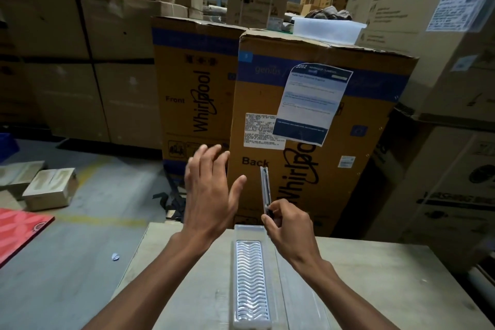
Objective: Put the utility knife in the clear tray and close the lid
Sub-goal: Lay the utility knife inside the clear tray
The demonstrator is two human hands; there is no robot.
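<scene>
My right hand (288, 230) grips the lower end of a slim grey utility knife (265, 189) and holds it upright above the far end of the clear tray (250, 278). The long narrow tray lies on the wooden table (348, 289) and has a white wavy insert inside. My left hand (211, 190) hovers open to the left of the knife, fingers spread, holding nothing. I cannot make out a separate lid.
Tall Whirlpool cartons (308, 128) stand just beyond the table. A white plastic tub (328, 28) sits on top of one. More cartons rise at the right. On the floor at left lie small boxes (49, 187) and a red panel (18, 233).
</scene>
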